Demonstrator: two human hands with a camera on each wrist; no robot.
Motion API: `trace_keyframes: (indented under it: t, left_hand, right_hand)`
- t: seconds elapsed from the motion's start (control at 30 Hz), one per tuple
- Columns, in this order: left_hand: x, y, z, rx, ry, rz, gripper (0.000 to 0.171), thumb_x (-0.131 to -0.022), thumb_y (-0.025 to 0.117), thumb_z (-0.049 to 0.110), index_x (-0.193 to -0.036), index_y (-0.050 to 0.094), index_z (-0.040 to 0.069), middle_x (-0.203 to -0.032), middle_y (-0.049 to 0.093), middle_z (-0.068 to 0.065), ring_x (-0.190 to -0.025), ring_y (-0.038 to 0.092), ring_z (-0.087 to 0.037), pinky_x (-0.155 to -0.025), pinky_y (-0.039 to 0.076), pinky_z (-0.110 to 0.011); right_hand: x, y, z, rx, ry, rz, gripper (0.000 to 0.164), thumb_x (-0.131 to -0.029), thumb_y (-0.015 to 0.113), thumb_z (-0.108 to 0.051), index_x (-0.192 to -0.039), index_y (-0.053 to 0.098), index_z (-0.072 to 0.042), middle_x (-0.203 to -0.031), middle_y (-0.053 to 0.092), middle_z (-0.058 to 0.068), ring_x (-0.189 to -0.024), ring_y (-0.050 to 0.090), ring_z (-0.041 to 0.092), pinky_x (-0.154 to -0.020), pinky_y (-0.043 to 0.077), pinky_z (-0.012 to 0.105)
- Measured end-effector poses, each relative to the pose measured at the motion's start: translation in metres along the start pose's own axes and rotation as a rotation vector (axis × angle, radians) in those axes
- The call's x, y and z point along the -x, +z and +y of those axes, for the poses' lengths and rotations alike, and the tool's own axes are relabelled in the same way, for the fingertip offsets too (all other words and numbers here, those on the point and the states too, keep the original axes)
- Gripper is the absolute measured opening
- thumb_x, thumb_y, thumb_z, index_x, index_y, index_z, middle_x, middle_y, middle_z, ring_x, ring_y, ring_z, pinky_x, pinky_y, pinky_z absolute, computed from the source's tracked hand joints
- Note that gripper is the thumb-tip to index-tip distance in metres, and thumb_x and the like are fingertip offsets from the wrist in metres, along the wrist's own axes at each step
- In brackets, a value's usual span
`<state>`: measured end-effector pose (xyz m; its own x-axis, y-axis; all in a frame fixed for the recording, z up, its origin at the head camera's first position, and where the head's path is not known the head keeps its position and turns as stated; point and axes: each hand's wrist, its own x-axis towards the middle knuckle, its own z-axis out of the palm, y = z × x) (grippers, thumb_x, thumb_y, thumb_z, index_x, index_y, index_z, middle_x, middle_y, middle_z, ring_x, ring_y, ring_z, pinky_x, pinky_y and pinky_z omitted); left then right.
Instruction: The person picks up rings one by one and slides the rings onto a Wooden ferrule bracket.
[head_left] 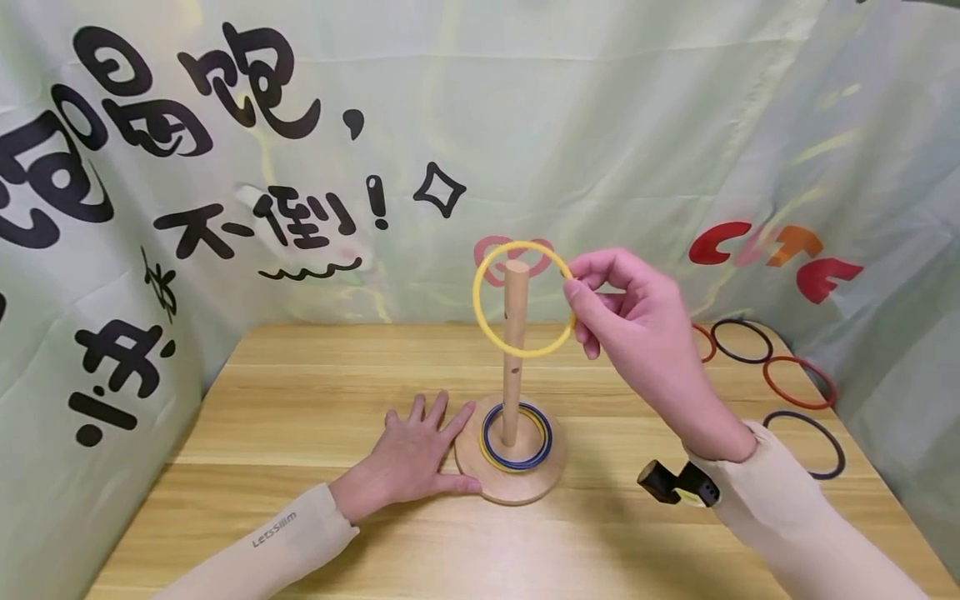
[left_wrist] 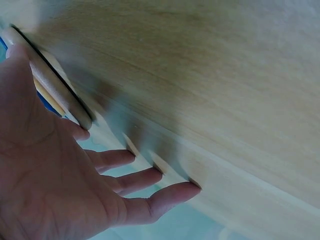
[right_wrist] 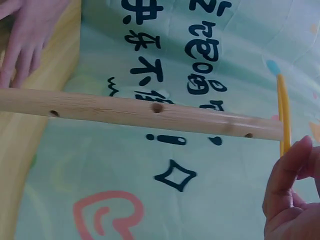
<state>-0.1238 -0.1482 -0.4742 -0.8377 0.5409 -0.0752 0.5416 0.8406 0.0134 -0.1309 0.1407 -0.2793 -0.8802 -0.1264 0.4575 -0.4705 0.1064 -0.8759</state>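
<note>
My right hand [head_left: 637,308] pinches the right side of a yellow ring [head_left: 476,296] between thumb and forefinger. The ring is at the top of an upright wooden post [head_left: 514,317]; in the right wrist view the ring [right_wrist: 286,100] appears edge-on, level with the post's tip. Around the post's foot, blue [head_left: 551,433] and yellow rings lie on the round wooden base [head_left: 468,462]. My left hand [head_left: 412,458] is spread palm-down, its thumb and forefinger at the base's left edge and the other fingers over the tabletop.
On the table's right side lie several loose rings, among them a red ring [head_left: 802,407] and a dark blue ring [head_left: 842,460]. The right forearm passes in front of that area, with a black device [head_left: 678,485] at its wrist. Printed cloth [head_left: 600,125] hangs behind the table.
</note>
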Motion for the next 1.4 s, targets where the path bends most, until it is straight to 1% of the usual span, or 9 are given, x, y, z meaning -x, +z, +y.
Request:
trace_keyframes:
  t: [0.17,0.27,0.33,0.43,0.57,0.73,0.97,1.2,1.4]
  left_hand:
    - [0.001,0.001,-0.001,-0.012,0.007,0.000,0.119,-0.086,0.050,0.097,-0.174,0.032,0.020,-0.167,0.041,-0.028,-0.141,0.048,-0.059,-0.088,0.048,-0.081]
    - [0.002,0.003,-0.001,-0.001,0.010,-0.001,0.118,-0.086,0.050,0.097,-0.174,0.032,0.020,-0.166,0.041,-0.029,-0.141,0.048,-0.059,-0.088,0.048,-0.081]
    - [0.002,0.004,-0.001,-0.001,0.010,0.001,0.118,-0.086,0.049,0.097,-0.174,0.032,0.021,-0.166,0.041,-0.029,-0.141,0.048,-0.059,-0.087,0.048,-0.081]
    - [0.003,0.005,-0.001,-0.014,0.009,0.009,0.118,-0.086,0.048,0.098,-0.174,0.032,0.021,-0.166,0.041,-0.029,-0.141,0.048,-0.059,-0.087,0.048,-0.081]
    - [0.003,0.004,-0.001,-0.018,0.013,0.017,0.119,-0.086,0.050,0.097,-0.174,0.034,0.019,-0.165,0.042,-0.029,-0.140,0.049,-0.060,-0.086,0.049,-0.081]
    - [0.004,0.003,0.000,-0.020,0.017,0.017,0.119,-0.085,0.049,0.098,-0.173,0.036,0.017,-0.165,0.042,-0.030,-0.140,0.049,-0.060,-0.085,0.050,-0.080]
    - [0.000,0.001,-0.001,-0.034,0.009,0.015,0.118,-0.086,0.045,0.099,-0.174,0.033,0.021,-0.166,0.042,-0.028,-0.140,0.049,-0.060,-0.086,0.050,-0.080]
    - [0.002,0.002,-0.003,-0.013,-0.001,0.020,0.119,-0.085,0.048,0.099,-0.174,0.033,0.020,-0.167,0.041,-0.029,-0.141,0.048,-0.060,-0.087,0.048,-0.081]
    - [0.001,0.006,-0.002,-0.018,0.013,0.047,0.117,-0.086,0.049,0.098,-0.173,0.035,0.021,-0.165,0.044,-0.028,-0.139,0.050,-0.059,-0.084,0.049,-0.080]
  right_hand:
    - [0.005,0.004,0.029,0.051,0.085,-0.065,0.008,-0.107,0.070,-0.008,-0.112,0.071,-0.002,-0.090,0.063,0.016,-0.053,0.058,0.022,-0.050,0.052,0.030]
    - [0.011,0.005,0.047,0.070,0.156,-0.089,0.008,-0.107,0.069,-0.009,-0.112,0.070,-0.003,-0.088,0.061,0.016,-0.051,0.053,0.019,-0.048,0.047,0.029]
    - [0.016,0.007,0.058,0.083,0.199,-0.101,0.008,-0.107,0.069,-0.010,-0.111,0.069,-0.004,-0.083,0.059,0.015,-0.050,0.049,0.017,-0.047,0.042,0.028]
    - [0.024,0.012,0.073,0.128,0.230,-0.116,0.006,-0.106,0.069,-0.010,-0.111,0.069,-0.006,-0.077,0.059,0.012,-0.050,0.047,0.014,-0.047,0.038,0.027]
    - [0.035,0.019,0.094,0.170,0.233,-0.153,0.006,-0.105,0.067,-0.004,-0.109,0.070,-0.006,-0.077,0.061,0.009,-0.048,0.049,0.015,-0.046,0.037,0.026]
    - [0.046,0.024,0.117,0.207,0.276,-0.201,0.007,-0.104,0.065,-0.002,-0.106,0.070,-0.007,-0.080,0.062,0.006,-0.049,0.049,0.013,-0.046,0.036,0.025]
    - [0.055,0.019,0.145,0.301,0.295,-0.211,0.006,-0.099,0.067,-0.002,-0.104,0.070,-0.002,-0.087,0.062,0.004,-0.059,0.060,0.012,-0.053,0.048,0.026]
    - [0.064,0.018,0.162,0.334,0.288,-0.272,0.006,-0.100,0.069,0.001,-0.104,0.071,-0.003,-0.085,0.062,0.001,-0.054,0.056,0.010,-0.047,0.044,0.025]
    - [0.069,0.018,0.168,0.408,0.231,-0.296,0.013,-0.097,0.067,0.005,-0.105,0.075,-0.003,-0.078,0.061,-0.003,-0.052,0.056,0.009,-0.045,0.047,0.027]
